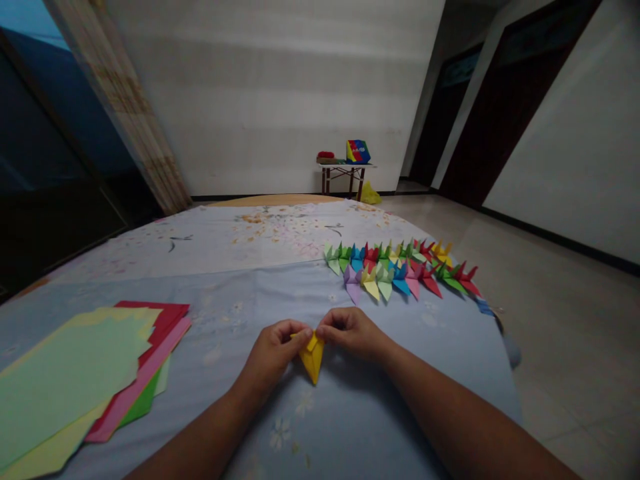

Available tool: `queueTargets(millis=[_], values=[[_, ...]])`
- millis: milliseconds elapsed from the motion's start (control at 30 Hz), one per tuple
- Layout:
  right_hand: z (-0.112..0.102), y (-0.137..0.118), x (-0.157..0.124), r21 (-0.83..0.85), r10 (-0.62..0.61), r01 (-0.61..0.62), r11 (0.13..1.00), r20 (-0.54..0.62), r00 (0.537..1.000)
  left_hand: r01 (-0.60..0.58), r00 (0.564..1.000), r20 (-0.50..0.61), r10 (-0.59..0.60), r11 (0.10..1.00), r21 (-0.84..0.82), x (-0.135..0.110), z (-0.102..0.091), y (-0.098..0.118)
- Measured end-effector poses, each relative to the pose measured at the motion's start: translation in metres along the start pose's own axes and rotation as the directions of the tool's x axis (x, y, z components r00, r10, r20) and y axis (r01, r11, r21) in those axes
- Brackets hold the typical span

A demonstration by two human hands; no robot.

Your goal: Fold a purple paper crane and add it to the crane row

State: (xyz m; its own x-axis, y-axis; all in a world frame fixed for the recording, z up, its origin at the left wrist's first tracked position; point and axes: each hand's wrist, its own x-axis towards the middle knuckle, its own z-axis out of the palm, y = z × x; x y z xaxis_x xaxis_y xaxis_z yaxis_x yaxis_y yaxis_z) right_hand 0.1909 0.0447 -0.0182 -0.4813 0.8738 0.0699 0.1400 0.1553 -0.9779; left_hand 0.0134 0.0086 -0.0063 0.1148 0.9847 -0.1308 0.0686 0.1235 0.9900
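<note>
A small yellow folded paper (pixel 313 363) is held just above the blue cloth, its narrow point toward me. My left hand (pixel 280 343) pinches its upper left edge between thumb and fingers. On the other side, my right hand (pixel 350 330) grips the upper right corner, thumb and forefinger closed on it. The fingertips hide parts of the upper edge. Beyond my right hand stand two rows of folded paper cranes (pixel 385 281) in red, green, blue, yellow, pink and purple.
To the left lies a fanned stack of coloured paper sheets (pixel 75 377), pale green on top. A flowered tablecloth (pixel 210 240) covers the round table. By the far wall, a small table (pixel 345 167) carries a colourful box (pixel 358 152).
</note>
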Motion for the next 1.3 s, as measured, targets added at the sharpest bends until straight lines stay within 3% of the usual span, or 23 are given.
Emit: queueTargets(millis=[133,467,667,767,1000,1167,1300], values=[[0.002,-0.001,0.0,-0.087,-0.027,0.023,0.996,-0.044,0.999,-0.039,0.999,-0.018,0.039,0.999,0.024,0.001,0.002,0.0],[-0.011,0.003,0.0,-0.046,-0.004,-0.002,0.999,-0.114,0.994,-0.038,0.999,0.025,0.039,0.999,-0.035,0.009,0.003,-0.013],[-0.012,0.013,0.006,0.157,0.114,-0.11,0.981,-0.017,0.993,-0.072,0.997,0.007,0.071,0.997,0.037,0.008,0.001,-0.015],[-0.011,0.017,0.01,0.254,0.126,-0.112,0.961,-0.04,0.991,-0.085,0.996,-0.012,0.086,0.993,0.077,0.008,0.0,-0.015],[-0.006,0.021,0.012,0.2,0.055,-0.049,0.979,-0.023,0.998,-0.102,0.995,0.001,0.102,0.987,0.124,0.009,-0.002,-0.019],[-0.005,0.022,0.018,0.278,0.058,-0.03,0.96,-0.093,0.994,-0.08,0.985,-0.137,0.104,0.981,0.175,0.014,-0.006,-0.025],[-0.009,0.02,0.021,0.367,0.084,-0.029,0.93,-0.136,0.987,-0.064,0.983,-0.169,0.078,0.994,0.086,0.013,-0.006,-0.029]])
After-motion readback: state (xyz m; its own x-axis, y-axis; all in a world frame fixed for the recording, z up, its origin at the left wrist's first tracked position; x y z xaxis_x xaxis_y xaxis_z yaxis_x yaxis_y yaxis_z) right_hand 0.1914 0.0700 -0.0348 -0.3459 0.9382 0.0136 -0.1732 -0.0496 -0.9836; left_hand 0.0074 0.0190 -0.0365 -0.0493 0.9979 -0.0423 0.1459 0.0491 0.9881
